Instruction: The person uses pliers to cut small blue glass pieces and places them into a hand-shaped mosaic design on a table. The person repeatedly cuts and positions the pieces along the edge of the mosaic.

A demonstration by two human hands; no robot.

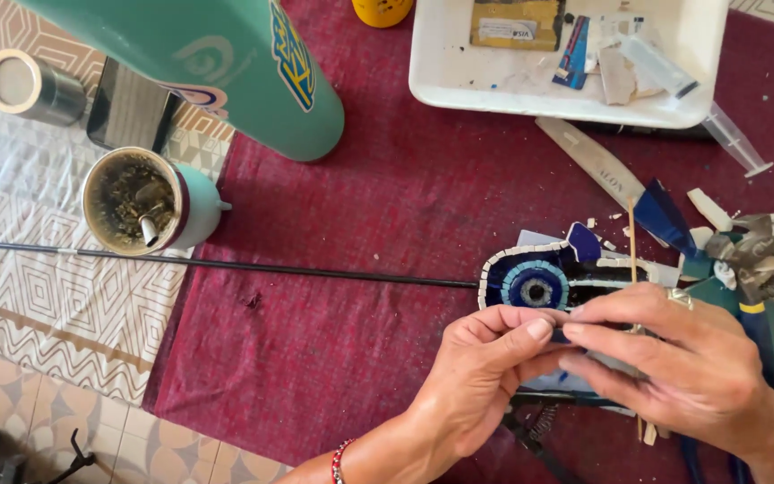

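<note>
Head view: left hand [485, 358] and right hand [674, 358] meet fingertip to fingertip at the lower edge of a blue-and-white mosaic eye piece [553, 273], both pinching something small and dark between them; what it is cannot be told. Mosaic piece lies on the maroon cloth [360, 269] of the counter, right of centre. White tray [566, 54] at 12 o'clock from it, thin black rod [226, 263] at 9, gourd cup with metal straw [141, 202] far at 9, tile nippers [763, 255] at 3.
</note>
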